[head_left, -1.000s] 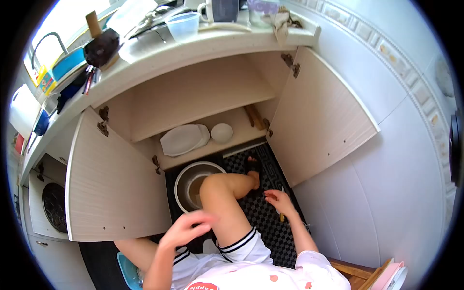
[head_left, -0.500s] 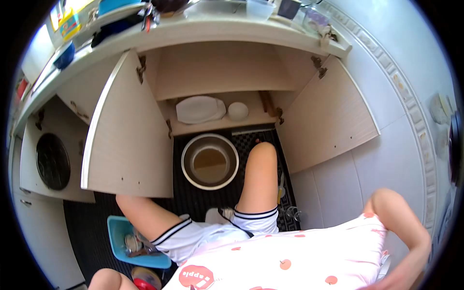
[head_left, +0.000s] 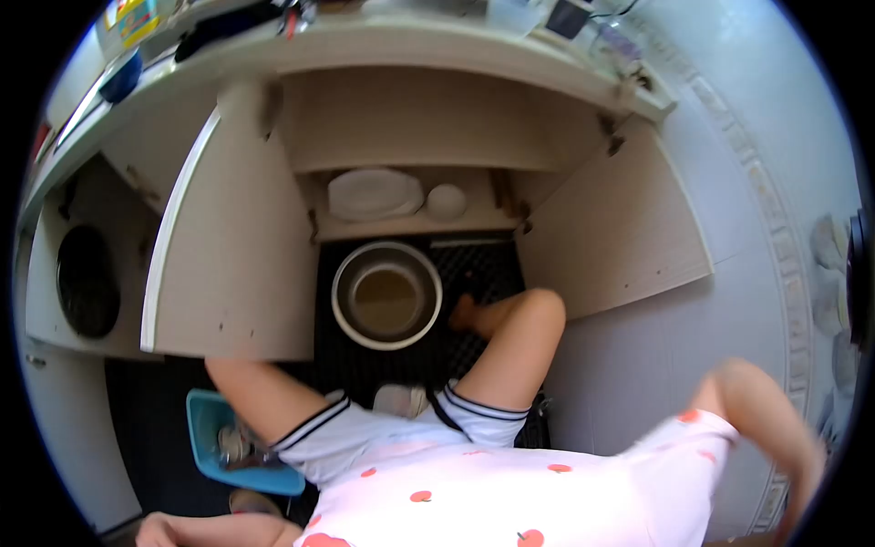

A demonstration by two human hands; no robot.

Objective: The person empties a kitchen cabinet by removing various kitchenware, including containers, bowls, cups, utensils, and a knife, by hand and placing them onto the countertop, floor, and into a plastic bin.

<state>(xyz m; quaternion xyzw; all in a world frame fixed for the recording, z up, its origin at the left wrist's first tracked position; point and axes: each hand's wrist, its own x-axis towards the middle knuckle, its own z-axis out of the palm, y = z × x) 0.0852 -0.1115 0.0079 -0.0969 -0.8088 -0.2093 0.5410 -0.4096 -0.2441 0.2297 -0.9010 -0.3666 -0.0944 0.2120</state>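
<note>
Neither of my hands shows. My left arm [head_left: 223, 530] enters at the bottom left, bent, with its hand out of view. On the right my other arm [head_left: 775, 427] bends down past the lower edge, and that hand is hidden too. Between my spread knees a steel basin [head_left: 386, 342] holds brownish liquid on a black mat [head_left: 351, 366]. Behind it, in the cupboard [head_left: 419, 123] with both doors open, are a white oval dish [head_left: 374, 195] and a round white item [head_left: 447, 201].
The left cupboard door [head_left: 232, 246] reaches over my left knee; the right door [head_left: 620, 223] swings toward the tiled wall [head_left: 729, 301]. A blue bin [head_left: 202, 447] with several items stands at lower left. The counter edge [head_left: 437, 50] crosses above, with a blue bowl [head_left: 120, 77].
My right knee has swung outward, uncovering my foot near the basin. My left arm reaches further into view at the bottom left. The view has shifted slightly.
</note>
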